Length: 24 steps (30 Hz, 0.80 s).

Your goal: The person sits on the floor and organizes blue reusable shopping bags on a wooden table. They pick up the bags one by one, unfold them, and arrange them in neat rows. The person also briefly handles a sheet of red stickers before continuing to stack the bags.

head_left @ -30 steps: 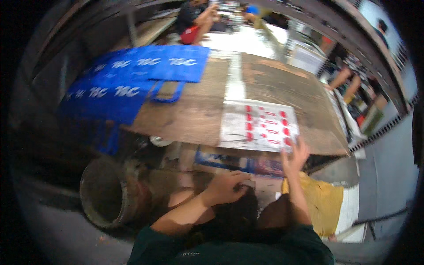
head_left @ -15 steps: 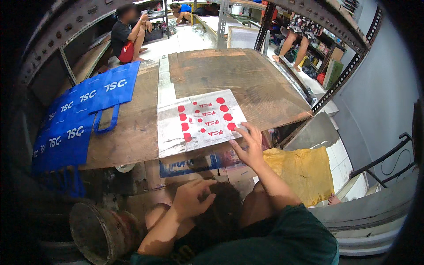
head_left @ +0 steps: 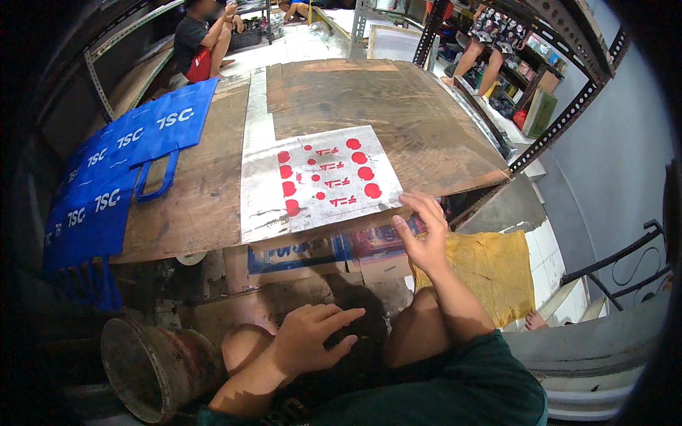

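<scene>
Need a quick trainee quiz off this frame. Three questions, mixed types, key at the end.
1. Multiple choice: what colour are the large blobs printed on the white sheet?
A) green
B) red
C) yellow

2. True or false: the blue bags lie to the left of the sheet.

3. Short answer: which of the wearer's hands is nearer the sheet, and at which part of it?

Key:
1. B
2. True
3. The right hand, at the sheet's near right corner; whether it touches is hard to tell.
</scene>
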Each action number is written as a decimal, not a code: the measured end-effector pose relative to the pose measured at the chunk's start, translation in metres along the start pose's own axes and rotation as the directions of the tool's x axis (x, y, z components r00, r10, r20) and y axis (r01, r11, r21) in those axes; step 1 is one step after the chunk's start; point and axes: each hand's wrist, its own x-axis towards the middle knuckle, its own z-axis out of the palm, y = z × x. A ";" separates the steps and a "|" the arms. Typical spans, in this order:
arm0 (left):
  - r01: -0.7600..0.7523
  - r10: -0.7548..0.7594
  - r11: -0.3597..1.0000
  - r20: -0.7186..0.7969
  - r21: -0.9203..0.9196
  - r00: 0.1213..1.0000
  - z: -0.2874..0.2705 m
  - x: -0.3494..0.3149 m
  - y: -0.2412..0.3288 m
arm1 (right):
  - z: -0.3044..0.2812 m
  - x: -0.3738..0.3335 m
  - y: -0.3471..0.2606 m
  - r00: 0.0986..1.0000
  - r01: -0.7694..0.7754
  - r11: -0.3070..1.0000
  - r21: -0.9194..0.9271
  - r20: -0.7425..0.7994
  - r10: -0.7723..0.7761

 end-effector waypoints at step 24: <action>-0.014 0.014 1.000 -0.001 0.010 1.000 -0.008 -0.011 -0.010 | 0.016 -0.001 -0.010 0.999 0.025 0.993 0.114 0.018 -0.027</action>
